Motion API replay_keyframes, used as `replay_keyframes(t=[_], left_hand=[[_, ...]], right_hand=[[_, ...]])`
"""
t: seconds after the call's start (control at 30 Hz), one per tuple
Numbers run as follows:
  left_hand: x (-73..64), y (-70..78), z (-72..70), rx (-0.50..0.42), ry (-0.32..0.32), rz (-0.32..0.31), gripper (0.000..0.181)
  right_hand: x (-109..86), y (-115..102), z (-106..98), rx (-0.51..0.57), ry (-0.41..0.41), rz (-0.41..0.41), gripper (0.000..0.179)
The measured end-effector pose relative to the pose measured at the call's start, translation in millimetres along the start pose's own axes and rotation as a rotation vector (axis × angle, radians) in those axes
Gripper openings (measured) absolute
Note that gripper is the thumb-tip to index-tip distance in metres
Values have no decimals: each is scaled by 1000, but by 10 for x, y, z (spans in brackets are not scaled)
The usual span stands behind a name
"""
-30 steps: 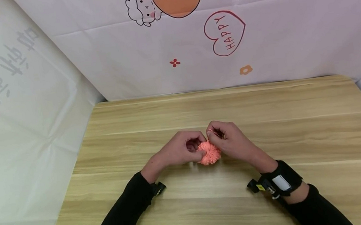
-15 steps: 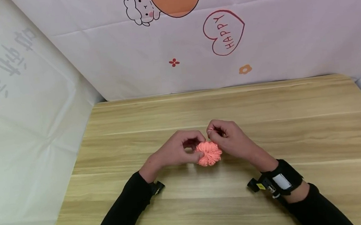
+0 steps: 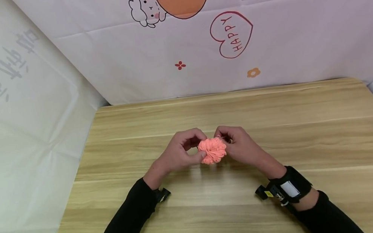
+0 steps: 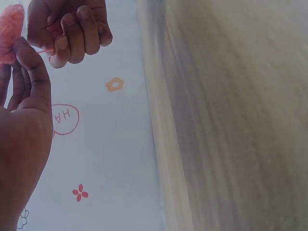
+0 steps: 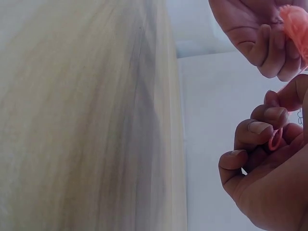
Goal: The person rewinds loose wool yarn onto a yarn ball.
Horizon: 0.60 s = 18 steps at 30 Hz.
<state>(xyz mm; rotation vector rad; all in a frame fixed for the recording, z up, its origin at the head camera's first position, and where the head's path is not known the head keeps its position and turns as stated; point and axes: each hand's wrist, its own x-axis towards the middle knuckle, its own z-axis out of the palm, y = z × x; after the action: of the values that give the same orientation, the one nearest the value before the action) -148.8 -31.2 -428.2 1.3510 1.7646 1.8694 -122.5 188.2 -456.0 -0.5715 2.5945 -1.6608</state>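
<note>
A small coral-pink yarn bundle (image 3: 213,150), wound in gathered loops, is held above the middle of the wooden table. My left hand (image 3: 180,151) grips its left side, the thumb lying across the near face. To the right of the bundle, my right hand (image 3: 242,147) has its fingers curled round a yarn strand (image 4: 46,50), which runs taut to the bundle in the left wrist view. A yarn loop (image 5: 275,139) pokes out between the right fingers in the right wrist view. Part of the bundle's far side is hidden by the left fingers.
The wooden table (image 3: 150,226) spreads out beneath both hands. A white printed cloth (image 3: 105,60) hangs along its back edge, and another white sheet (image 3: 32,148) hangs at the left. A black strap with a camera (image 3: 291,187) wraps the right wrist.
The left hand has moved the yarn bundle up in the head view and slightly left, turning it a little. The right hand has stayed nearly in place.
</note>
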Motion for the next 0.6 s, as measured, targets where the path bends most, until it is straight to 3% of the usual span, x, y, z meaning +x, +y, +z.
replay_keyframes(t=[0.13, 0.37, 0.6], left_hand=[[-5, -22, -15, -14, 51, 28, 18], [-41, -245, -76, -13, 175, 71, 19], [-27, -299, -91, -14, 329, 51, 20]], right_hand=[[2, 32, 13, 12, -11, -10, 13], [-10, 34, 34, -11, -13, -8, 19], [-8, 11, 93, -26, -18, -78, 16]])
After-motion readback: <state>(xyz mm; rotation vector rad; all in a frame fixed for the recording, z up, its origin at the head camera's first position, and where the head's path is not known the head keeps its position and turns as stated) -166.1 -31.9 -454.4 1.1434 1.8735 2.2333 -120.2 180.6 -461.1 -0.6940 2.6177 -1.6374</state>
